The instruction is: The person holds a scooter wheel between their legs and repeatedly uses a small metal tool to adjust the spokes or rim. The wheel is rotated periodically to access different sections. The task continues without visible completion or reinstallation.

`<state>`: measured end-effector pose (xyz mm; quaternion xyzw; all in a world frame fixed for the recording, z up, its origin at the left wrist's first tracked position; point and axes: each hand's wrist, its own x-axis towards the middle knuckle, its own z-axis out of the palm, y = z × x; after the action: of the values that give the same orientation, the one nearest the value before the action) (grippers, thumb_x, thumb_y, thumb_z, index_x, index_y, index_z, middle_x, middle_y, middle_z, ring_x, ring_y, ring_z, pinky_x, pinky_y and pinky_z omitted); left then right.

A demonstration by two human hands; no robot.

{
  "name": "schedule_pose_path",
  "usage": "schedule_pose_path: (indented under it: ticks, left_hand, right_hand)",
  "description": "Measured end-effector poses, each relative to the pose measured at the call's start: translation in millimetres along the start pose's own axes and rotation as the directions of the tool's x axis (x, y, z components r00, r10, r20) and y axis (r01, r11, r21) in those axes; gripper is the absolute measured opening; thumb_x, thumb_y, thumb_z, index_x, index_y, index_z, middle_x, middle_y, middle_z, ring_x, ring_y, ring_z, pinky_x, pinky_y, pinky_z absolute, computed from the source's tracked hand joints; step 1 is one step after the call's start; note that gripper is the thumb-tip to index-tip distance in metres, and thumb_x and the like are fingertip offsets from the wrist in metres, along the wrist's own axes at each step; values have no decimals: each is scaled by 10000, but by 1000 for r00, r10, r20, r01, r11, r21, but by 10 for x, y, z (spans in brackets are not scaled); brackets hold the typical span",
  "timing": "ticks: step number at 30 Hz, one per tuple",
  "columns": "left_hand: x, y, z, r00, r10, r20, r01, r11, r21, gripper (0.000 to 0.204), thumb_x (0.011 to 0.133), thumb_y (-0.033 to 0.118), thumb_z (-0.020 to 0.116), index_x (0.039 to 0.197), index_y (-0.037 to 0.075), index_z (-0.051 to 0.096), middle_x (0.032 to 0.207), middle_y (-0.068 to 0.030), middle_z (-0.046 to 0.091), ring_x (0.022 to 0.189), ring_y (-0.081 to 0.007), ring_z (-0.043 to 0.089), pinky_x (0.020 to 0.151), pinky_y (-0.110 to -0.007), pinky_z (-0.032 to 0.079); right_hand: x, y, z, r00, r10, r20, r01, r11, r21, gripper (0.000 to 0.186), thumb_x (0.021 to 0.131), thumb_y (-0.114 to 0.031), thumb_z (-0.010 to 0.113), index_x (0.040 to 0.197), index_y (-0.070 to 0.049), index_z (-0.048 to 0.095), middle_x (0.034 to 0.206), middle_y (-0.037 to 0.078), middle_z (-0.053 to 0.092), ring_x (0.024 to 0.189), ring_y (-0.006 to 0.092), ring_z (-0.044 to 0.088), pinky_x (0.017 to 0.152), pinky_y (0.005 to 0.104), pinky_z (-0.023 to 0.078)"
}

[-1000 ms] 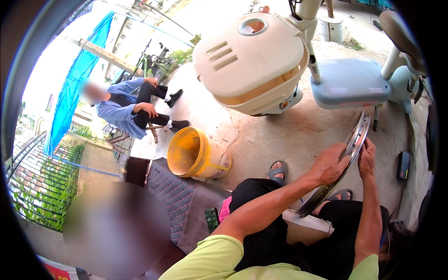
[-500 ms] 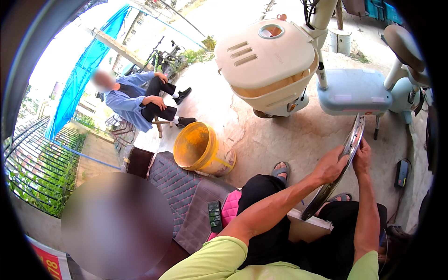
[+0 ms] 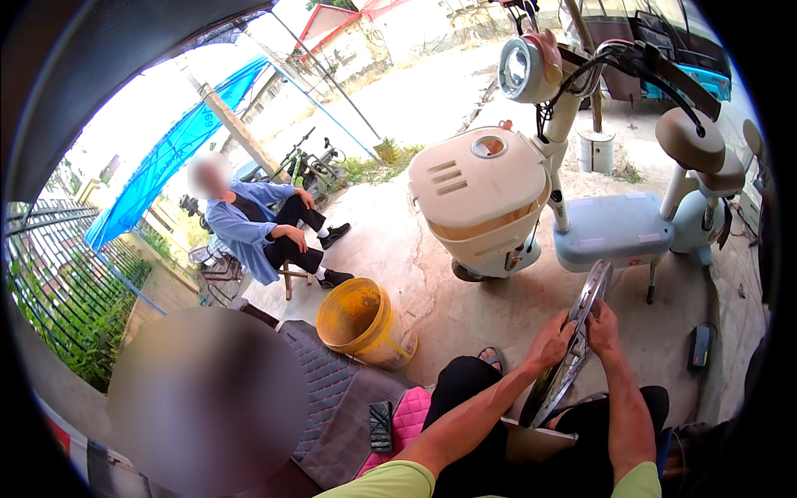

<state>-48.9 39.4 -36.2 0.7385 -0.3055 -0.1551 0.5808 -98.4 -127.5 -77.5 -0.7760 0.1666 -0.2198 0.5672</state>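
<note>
Between my knees stands a silver metal wheel rim [image 3: 567, 371], tilted and seen nearly edge-on, its lower part near a pale board [image 3: 541, 441]. My left hand [image 3: 550, 342] is closed round the rim's upper left side. My right hand [image 3: 603, 330] grips it from the right, fingers partly hidden behind the metal. To the left of my legs lie a grey quilted pad [image 3: 305, 378], a pink quilted cushion [image 3: 405, 425] and a small dark object [image 3: 380, 427], too small to identify.
A cream-and-blue electric scooter [image 3: 614, 232] stands ahead. A yellow bucket [image 3: 386, 336] is left of my feet. A person in blue [image 3: 249, 236] sits beyond it by parked bikes [image 3: 311, 174], a blue tarp [image 3: 166, 158] and a railing [image 3: 66, 307]. A dark box [image 3: 699, 349] lies at right.
The view has tilted up, showing the scooter's headlight and handlebar. Both hands have shifted a little leftward with the rim, still gripping it. The seated person holds much the same pose.
</note>
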Motion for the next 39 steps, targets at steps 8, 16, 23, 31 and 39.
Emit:
schedule_pose_path:
  ticks: [8, 16, 23, 31, 39]
  left_hand:
    - [46, -213, 47, 995, -95, 28, 97, 992, -83, 289, 1044, 244, 519, 1149, -9, 610, 896, -160, 645, 815, -249, 601, 788, -374, 492]
    - [-16, -95, -80, 999, -31, 8, 31, 1000, 0, 345, 1039, 306, 526, 1142, -9, 621, 983, -257, 668, 936, -375, 649, 881, -436, 494]
    - [301, -942, -136, 990, -44, 131, 37, 998, 50, 551, 1045, 477, 481, 1344, 19, 551, 1325, -258, 588, 1213, -345, 590, 937, -465, 488]
    - [163, -804, -338, 994, -24, 110, 20, 999, 39, 237, 1048, 249, 461, 1006, 38, 559, 880, -180, 646, 759, -299, 646, 697, -447, 505]
    - [216, -359, -520, 979, -177, 98, 190, 972, -140, 288, 1040, 270, 493, 988, -6, 555, 769, -162, 675, 788, -332, 677, 779, -451, 505]
  right_hand:
    - [-167, 70, -100, 996, 81, -28, -78, 993, 84, 311, 958, -47, 640, 1254, 50, 640, 1070, 128, 742, 974, 192, 706, 861, 318, 547]
    - [-623, -190, -745, 967, 67, 244, -43, 994, -102, 226, 933, -69, 616, 1086, 72, 705, 897, 121, 743, 796, 166, 703, 748, 312, 563]
    - [-1455, -732, -1129, 935, 175, 307, -105, 967, -232, 211, 945, -65, 603, 1069, 54, 725, 936, 144, 766, 886, 200, 752, 801, 316, 587]
    - [-3063, -1379, -1139, 900, 248, 359, -88, 908, -409, 207, 961, -143, 660, 1126, -58, 751, 1014, 122, 752, 945, 259, 739, 831, 350, 579]
    - [-3487, -1829, -869, 884, 294, 363, -73, 854, -515, 239, 973, -173, 628, 1169, -83, 732, 1070, 107, 733, 997, 289, 707, 872, 375, 567]
